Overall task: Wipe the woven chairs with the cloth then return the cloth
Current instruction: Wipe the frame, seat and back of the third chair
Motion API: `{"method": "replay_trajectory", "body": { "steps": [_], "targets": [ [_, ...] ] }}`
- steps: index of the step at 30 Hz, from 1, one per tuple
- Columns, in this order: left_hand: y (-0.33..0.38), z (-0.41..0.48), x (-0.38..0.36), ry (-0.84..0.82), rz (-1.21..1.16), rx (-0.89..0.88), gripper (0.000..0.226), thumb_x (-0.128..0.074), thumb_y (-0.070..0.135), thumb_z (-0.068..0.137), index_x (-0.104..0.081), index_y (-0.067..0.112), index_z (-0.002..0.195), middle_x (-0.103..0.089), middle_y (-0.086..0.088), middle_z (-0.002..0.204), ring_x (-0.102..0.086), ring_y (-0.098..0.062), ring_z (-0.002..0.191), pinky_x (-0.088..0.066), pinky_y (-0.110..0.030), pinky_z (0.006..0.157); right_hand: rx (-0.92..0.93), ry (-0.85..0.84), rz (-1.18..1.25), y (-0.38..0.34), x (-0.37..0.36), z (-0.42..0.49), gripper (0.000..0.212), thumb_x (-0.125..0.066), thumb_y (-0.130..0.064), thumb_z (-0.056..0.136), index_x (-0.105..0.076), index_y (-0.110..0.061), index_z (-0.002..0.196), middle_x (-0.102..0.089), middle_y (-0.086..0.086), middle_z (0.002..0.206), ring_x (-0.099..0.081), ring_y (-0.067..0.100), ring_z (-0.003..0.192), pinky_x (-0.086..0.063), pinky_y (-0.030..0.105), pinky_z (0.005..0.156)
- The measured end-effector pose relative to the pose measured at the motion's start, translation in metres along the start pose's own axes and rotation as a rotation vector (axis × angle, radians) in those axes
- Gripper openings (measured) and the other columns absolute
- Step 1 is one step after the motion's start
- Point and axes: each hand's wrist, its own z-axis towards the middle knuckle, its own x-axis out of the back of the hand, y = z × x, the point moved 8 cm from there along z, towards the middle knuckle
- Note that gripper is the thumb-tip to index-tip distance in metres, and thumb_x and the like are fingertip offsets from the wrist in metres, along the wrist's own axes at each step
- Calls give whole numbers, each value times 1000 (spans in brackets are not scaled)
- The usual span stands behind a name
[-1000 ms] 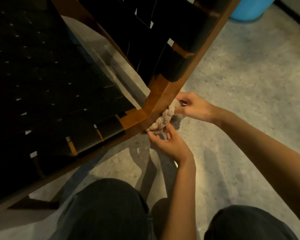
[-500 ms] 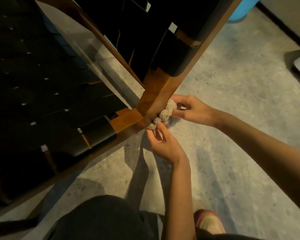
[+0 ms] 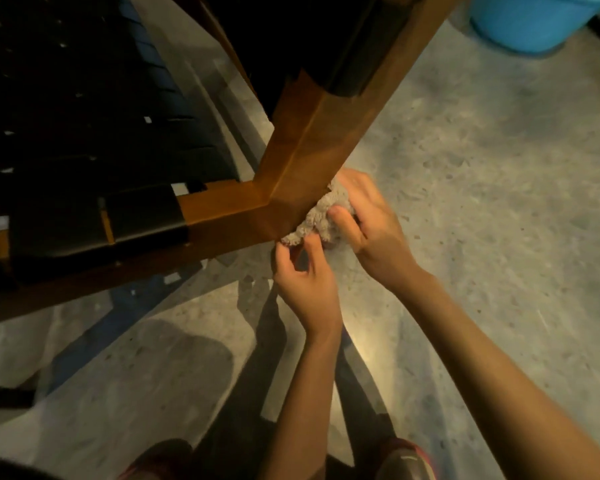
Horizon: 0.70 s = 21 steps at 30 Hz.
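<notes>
Right hand now clasped over cloth

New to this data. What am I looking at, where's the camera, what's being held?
There is no machine here: a person works with bare hands. The single picture comes from a wide-angle camera worn on the head, looking forward and down, so the arms reach in from the bottom edge and the shoes show below.

The wooden frame with black woven straps belongs to a chair seen from above at its corner. A bunched pale cloth is pressed against that corner. The right hand grips the cloth, thumb on top. The left hand pinches the lower end of the cloth with its fingertips.

Everything stands on a speckled concrete floor. A blue bucket sits at the top right, partly cut off.
</notes>
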Motion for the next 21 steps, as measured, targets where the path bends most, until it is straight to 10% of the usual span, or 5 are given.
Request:
{"method": "replay_trajectory", "body": {
  "steps": [6,13,18,21],
  "targets": [
    [-29,-1,-26,-41,88,-64,20,-64,8,88,-60,19,104,-65,11,96,-66,-1,92,-54,-25,83,-61,5,-87,60,-8,-7,48,-35,-34,99,-42,-13,141,-42,7,140,-34,-4,114,-23,0,93],
    [-72,0,-65,-158,323,109,20,-59,13,92,-63,6,110,-68,-2,103,-56,-3,82,-40,4,64,-253,-130,-11,140,-18,-20,57,-32,-41,95,-38,-12,144,-36,10,148,-35,22,135,-23,19,108],
    [-97,4,-80,-211,292,278,19,-56,6,92,-62,-1,109,-67,-14,108,-63,-19,95,-49,-21,81,-291,-219,7,165,-20,-21,60,-35,-43,93,-39,-9,143,-38,11,148,-30,25,139,-21,34,115],
    [-100,5,-77,-203,209,308,11,-59,6,91,-63,10,100,-67,-6,101,-65,-22,97,-51,-32,88,-277,-200,27,160,-16,-22,49,-41,-35,99,-45,-9,140,-40,10,146,-33,23,137,-21,18,110]
  ]
}}
